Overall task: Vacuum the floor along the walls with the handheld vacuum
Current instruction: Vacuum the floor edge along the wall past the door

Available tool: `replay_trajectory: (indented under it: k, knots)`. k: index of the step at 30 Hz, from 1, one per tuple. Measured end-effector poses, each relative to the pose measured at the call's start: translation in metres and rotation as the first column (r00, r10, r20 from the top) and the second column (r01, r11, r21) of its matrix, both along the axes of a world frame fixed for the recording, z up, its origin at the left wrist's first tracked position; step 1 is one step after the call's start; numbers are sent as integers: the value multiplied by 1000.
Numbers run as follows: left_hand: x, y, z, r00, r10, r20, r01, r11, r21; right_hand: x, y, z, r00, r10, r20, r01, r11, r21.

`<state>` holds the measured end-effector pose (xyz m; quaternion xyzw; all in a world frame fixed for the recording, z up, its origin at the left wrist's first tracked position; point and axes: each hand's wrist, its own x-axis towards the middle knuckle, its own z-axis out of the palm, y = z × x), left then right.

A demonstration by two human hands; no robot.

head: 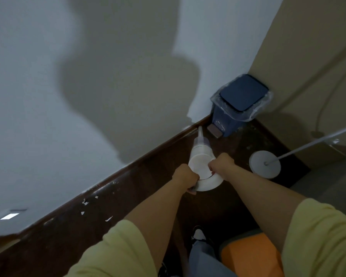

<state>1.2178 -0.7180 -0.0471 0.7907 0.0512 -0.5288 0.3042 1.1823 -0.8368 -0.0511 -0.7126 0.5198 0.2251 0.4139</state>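
Dark brown floor (218,206) meets a pale wall (38,116) along a dark baseboard (148,156) that runs up toward a corner, with a few white flecks lying on the floor near the baseboard. A large shadow falls across the wall.

The handheld vacuum (201,154) is white, with a round white body nearest the person, a lilac-tinted middle section and a narrow pale nozzle (200,131) that tapers to a slim tip. It points away from the person toward the corner, and the nozzle tip sits right at the foot of the baseboard. The body lies between the two hands, with the nozzle reaching out well past both of them.

The left hand (185,176) is curled around the rear of the vacuum, at what looks like the handle, fingers wrapped and closed on it; the handle itself is mostly hidden by the hand. The right hand (221,162) grips the right side of the round body, fingers curled against it. Both arms are stretched forward, in short yellow sleeves (318,236).

Beyond the nozzle, a dark blue pedal bin (241,96) with a clear plastic liner stands in the corner, its pedal just beside the nozzle tip. To the right, a round grey lamp base (265,164) rests on the floor with a thin pole slanting up to the right.
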Motion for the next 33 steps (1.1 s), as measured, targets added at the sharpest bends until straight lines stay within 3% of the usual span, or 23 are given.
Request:
replay_trajectory:
  k: [13,33]
  knots:
    - [-10,20,-6,998,-12,59,11,1000,14,-10,18,3,1000,26,18,-26,1000,13]
    - [-24,53,12,999,32,27,-33,999,21,-21,52,9,996,84,-4,-84,996,17]
